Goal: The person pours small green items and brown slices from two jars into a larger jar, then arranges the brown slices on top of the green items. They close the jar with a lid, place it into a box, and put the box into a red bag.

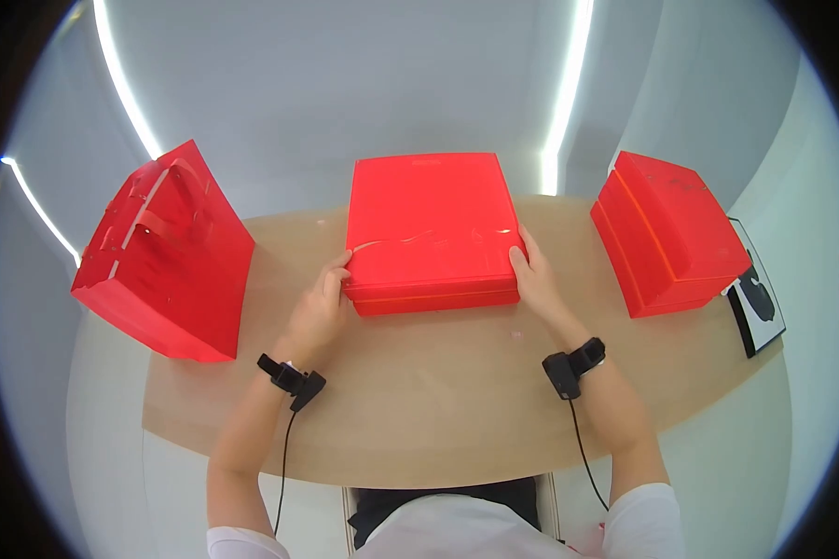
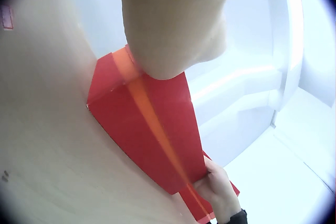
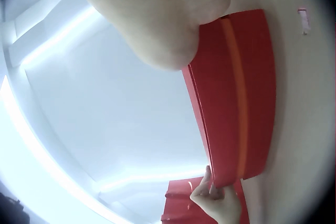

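Note:
A flat red box [image 1: 429,214] lies on the table in the middle of the head view, an orange band showing along its side in the left wrist view [image 2: 152,124] and the right wrist view [image 3: 236,98]. My left hand [image 1: 315,312] holds its left side near the front corner, and my right hand [image 1: 541,284] holds the right side, thumb near the top edge. In the left wrist view the right hand [image 2: 218,190] is at the box's far end; in the right wrist view the left hand [image 3: 218,200] is at the far end.
At the left of the table [image 1: 419,401] stands a red paper bag [image 1: 191,270] with handles. On the right is another red box [image 1: 671,233] with an orange band, beside a black-framed picture [image 1: 760,303]. A small pinkish piece [image 1: 517,334] lies before the middle box.

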Motion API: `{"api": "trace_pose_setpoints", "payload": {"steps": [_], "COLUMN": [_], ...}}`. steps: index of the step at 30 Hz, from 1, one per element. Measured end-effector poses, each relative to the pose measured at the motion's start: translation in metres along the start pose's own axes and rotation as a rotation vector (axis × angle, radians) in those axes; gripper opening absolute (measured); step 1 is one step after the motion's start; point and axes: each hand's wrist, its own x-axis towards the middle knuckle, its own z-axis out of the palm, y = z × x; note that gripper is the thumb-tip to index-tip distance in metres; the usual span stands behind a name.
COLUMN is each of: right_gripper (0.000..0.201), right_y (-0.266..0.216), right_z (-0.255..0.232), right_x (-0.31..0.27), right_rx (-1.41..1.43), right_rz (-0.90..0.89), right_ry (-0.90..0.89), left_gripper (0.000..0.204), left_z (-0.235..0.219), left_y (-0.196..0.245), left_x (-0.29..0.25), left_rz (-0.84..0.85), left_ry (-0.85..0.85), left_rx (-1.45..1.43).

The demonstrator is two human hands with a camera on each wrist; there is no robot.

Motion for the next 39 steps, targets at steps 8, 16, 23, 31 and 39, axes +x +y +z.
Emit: {"api": "trace_pose_setpoints", "payload": {"steps": [8, 16, 23, 31, 39], "right_gripper": [0.060, 0.067, 0.067, 0.066, 0.067], "right_y": [-0.019, -0.005, -0.010, -0.002, -0.019], "right_z": [-0.019, -0.009, -0.010, -0.005, -0.006], "right_x": [0.039, 0.086, 0.089, 0.086, 0.078], "right_rx": [0.183, -0.009, -0.180, -0.264, -0.254], "right_rz": [0.140, 0.099, 0.088, 0.016, 0.036], "right_ry": [-0.180, -0.136, -0.104, -0.040, -0.036], "left_gripper": [0.036, 0.055, 0.058, 0.067, 0.062], "left_z": [-0.002, 0.028, 0.033, 0.023, 0.024], "left_y": [-0.015, -0.047, -0.058, -0.035, -0.028], "left_x": [0.016, 0.071, 0.077, 0.080, 0.078], "left_rz": [-0.314, -0.716, -0.829, -0.832, -0.797], "left_ry": [0.001, -0.059, -0.119, -0.174, -0.142], "left_rx": [-0.342, -0.748, -0.598, -0.421, -0.599]}}
